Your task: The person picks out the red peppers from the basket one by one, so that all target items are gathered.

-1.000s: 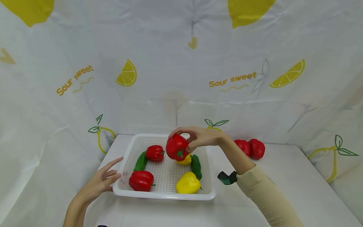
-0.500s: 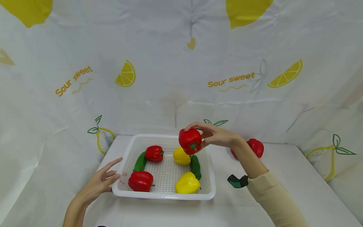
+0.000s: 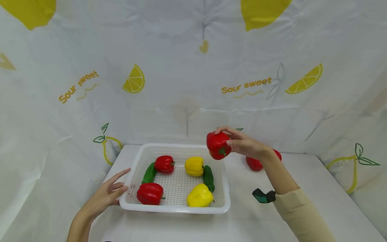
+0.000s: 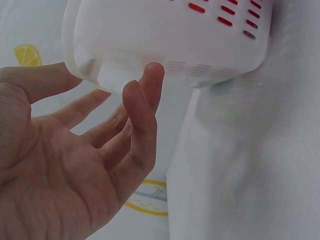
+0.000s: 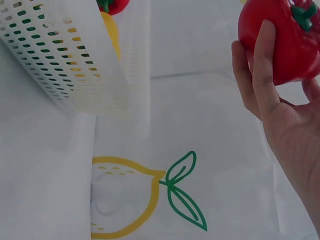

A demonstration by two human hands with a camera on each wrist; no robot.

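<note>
My right hand (image 3: 245,144) grips a red bell pepper (image 3: 218,145) above the basket's back right corner; the right wrist view shows my fingers around the same red pepper (image 5: 280,42). At the left wall of the white basket (image 3: 175,209) is my left hand (image 3: 104,196), fingers loosely extended, with fingertips at the rim. In the left wrist view the hand (image 4: 75,150) is beside the basket wall (image 4: 130,30). Inside the basket lie two red peppers (image 3: 150,193) (image 3: 164,164), two yellow peppers (image 3: 200,195) (image 3: 194,166) and two green peppers (image 3: 149,173) (image 3: 208,178).
Two more red peppers (image 3: 254,163) are on the white table (image 3: 302,195) right of the basket, partly hidden by my right forearm. A lemon-printed cloth (image 3: 181,101) hangs behind the table. A dark strap piece (image 3: 263,196) juts out beside my right sleeve.
My right hand has moved right with the red pepper, from over the basket's middle to its back right corner, uncovering the rear yellow pepper. My left hand has stayed in place.
</note>
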